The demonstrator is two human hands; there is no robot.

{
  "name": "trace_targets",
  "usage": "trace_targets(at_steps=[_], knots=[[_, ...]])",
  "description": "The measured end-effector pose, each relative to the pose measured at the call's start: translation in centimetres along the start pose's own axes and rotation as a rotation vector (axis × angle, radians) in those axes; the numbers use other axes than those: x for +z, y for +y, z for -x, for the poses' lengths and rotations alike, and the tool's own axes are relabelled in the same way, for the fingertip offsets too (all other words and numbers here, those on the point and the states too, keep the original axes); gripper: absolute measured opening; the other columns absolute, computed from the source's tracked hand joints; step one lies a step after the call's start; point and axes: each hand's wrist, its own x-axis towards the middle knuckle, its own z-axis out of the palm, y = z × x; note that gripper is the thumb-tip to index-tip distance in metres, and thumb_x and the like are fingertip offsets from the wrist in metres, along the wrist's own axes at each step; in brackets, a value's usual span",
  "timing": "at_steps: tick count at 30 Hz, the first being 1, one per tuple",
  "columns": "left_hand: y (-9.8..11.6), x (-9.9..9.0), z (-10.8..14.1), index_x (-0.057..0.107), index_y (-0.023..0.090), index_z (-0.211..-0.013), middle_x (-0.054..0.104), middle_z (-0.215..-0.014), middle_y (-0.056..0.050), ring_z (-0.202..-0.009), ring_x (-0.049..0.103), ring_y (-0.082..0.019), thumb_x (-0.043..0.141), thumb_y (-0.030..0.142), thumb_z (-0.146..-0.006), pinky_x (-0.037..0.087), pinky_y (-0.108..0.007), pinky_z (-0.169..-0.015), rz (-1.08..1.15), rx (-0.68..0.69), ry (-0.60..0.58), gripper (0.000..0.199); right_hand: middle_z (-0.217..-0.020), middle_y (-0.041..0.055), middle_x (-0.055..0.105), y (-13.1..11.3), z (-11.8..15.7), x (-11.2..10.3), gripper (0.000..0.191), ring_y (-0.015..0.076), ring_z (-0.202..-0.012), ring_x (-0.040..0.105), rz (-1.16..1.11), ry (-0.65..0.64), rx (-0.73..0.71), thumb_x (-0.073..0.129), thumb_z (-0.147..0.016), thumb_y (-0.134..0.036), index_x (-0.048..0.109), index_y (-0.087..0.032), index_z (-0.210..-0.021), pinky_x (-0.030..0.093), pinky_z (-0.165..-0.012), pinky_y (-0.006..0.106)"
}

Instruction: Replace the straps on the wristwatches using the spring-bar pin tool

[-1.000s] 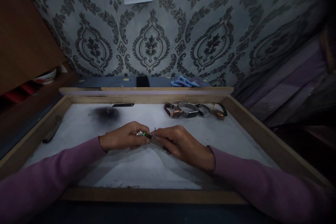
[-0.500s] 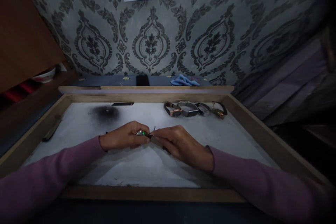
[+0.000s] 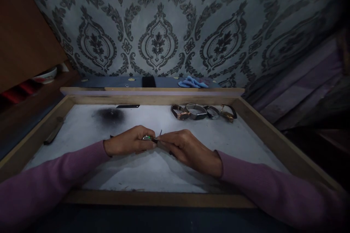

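In the middle of the head view, my left hand (image 3: 131, 140) is closed around a wristwatch (image 3: 147, 138), whose shiny rounded case shows a green glint. A short dark strap piece (image 3: 155, 140) runs from the case toward my other hand. My right hand (image 3: 184, 147) pinches at that strap, thumb and fingers pressed together. Above its fingertips pokes a thin dark strip (image 3: 160, 132); what it belongs to cannot be made out. Both hands are just above the white surface (image 3: 142, 178) of a wood-rimmed tray, and the fingers hide most of the watch.
Several watches stand in a row, among them a rose-gold one (image 3: 180, 113), at the tray's back right. A flat black strip (image 3: 128, 106) lies near the back rim (image 3: 153, 100); a cutter-like tool (image 3: 53, 133) lies at the left. Behind are a blue cloth (image 3: 193, 82) and black phone-like object (image 3: 148, 82).
The view has tilted down very slightly. Both hands keep almost the same pose around the watch, with only a small turn of its case.
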Motion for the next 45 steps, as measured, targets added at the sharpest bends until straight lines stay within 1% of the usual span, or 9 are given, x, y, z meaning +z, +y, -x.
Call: trace_targets(at_steps=[5,13,16,20,25,29,34,40,45], knots=[[0.00,0.03,0.04,0.062,0.010,-0.092,0.039,-0.054,0.008,-0.047,0.032,-0.007,0.055,0.038,-0.086,0.025,-0.020,-0.045,-0.008,0.003,0.001,0.030,-0.065,0.0036,0.064,-0.08,-0.06,0.01,0.032,0.0096,-0.054,0.054,-0.006,0.006,-0.007,0.041,-0.099,-0.021,0.067,-0.012,-0.082,0.038,-0.053,0.023],[0.36,-0.03,0.04,0.062,0.011,-0.088,0.039,-0.053,0.008,-0.047,0.032,-0.006,0.056,0.038,-0.086,0.024,-0.019,-0.044,-0.026,0.010,-0.020,0.028,-0.065,0.0031,0.064,0.17,0.01,0.23,0.029,0.0084,-0.053,0.051,-0.001,0.015,-0.018,0.044,-0.097,-0.018,0.066,-0.012,-0.079,0.036,-0.053,0.021],[0.36,-0.01,-0.01,0.062,0.011,-0.086,0.038,-0.051,0.009,-0.046,0.032,-0.006,0.056,0.039,-0.086,0.024,-0.018,-0.043,-0.046,0.010,-0.016,0.028,-0.063,0.0023,0.063,0.07,-0.02,0.22,0.028,0.0082,-0.053,0.050,-0.006,0.014,-0.017,0.044,-0.097,-0.018,0.066,-0.012,-0.081,0.035,-0.053,0.020],[0.22,-0.02,-0.04,0.064,0.010,-0.089,0.038,-0.049,0.009,-0.044,0.031,-0.006,0.056,0.038,-0.087,0.024,-0.019,-0.043,-0.052,0.008,-0.023,0.030,-0.063,0.0025,0.063,0.12,0.01,0.31,0.030,0.0085,-0.051,0.049,-0.009,0.025,-0.039,0.042,-0.097,-0.018,0.067,-0.012,-0.082,0.036,-0.051,0.021],[0.12,-0.10,-0.06,0.063,0.011,-0.086,0.038,-0.049,0.009,-0.044,0.031,-0.006,0.056,0.036,-0.087,0.024,-0.019,-0.043,-0.043,-0.005,-0.029,0.026,-0.063,0.0023,0.063,0.23,0.07,0.41,0.028,0.0084,-0.051,0.048,0.010,0.021,-0.053,0.043,-0.096,-0.017,0.067,-0.012,-0.085,0.036,-0.050,0.021],[0.13,-0.11,-0.09,0.062,0.012,-0.083,0.038,-0.048,0.010,-0.043,0.031,-0.006,0.056,0.033,-0.086,0.024,-0.019,-0.043,-0.032,-0.012,-0.034,0.022,-0.063,0.0023,0.062,0.04,0.03,0.31,0.028,0.0084,-0.052,0.048,0.012,0.011,-0.045,0.043,-0.096,-0.018,0.066,-0.012,-0.081,0.036,-0.051,0.022],[0.05,-0.05,-0.16,0.062,0.012,-0.082,0.038,-0.048,0.009,-0.043,0.032,-0.006,0.055,0.031,-0.085,0.025,-0.018,-0.043,-0.042,-0.013,-0.024,0.020,-0.060,0.0010,0.058,-0.11,0.05,0.21,0.028,0.0084,-0.049,0.045,0.022,-0.007,-0.030,0.042,-0.095,-0.016,0.062,-0.012,-0.077,0.033,-0.050,0.022],[0.15,-0.02,-0.18,0.062,0.012,-0.082,0.039,-0.050,0.008,-0.044,0.032,-0.006,0.054,0.031,-0.085,0.025,-0.018,-0.043,-0.060,-0.027,-0.019,0.021,-0.064,0.0034,0.061,0.02,0.06,0.22,0.027,0.0102,-0.052,0.051,0.071,-0.034,-0.007,0.040,-0.096,-0.016,0.063,-0.012,-0.082,0.035,-0.052,0.023],[0.19,-0.08,-0.11,0.063,0.012,-0.082,0.039,-0.049,0.008,-0.044,0.033,-0.006,0.054,0.030,-0.086,0.024,-0.019,-0.043,-0.065,-0.020,-0.021,0.021,-0.068,0.0040,0.064,0.21,0.18,0.25,0.022,0.0102,-0.055,0.055,0.120,-0.050,0.001,0.042,-0.096,-0.015,0.063,-0.013,-0.088,0.036,-0.053,0.021]])
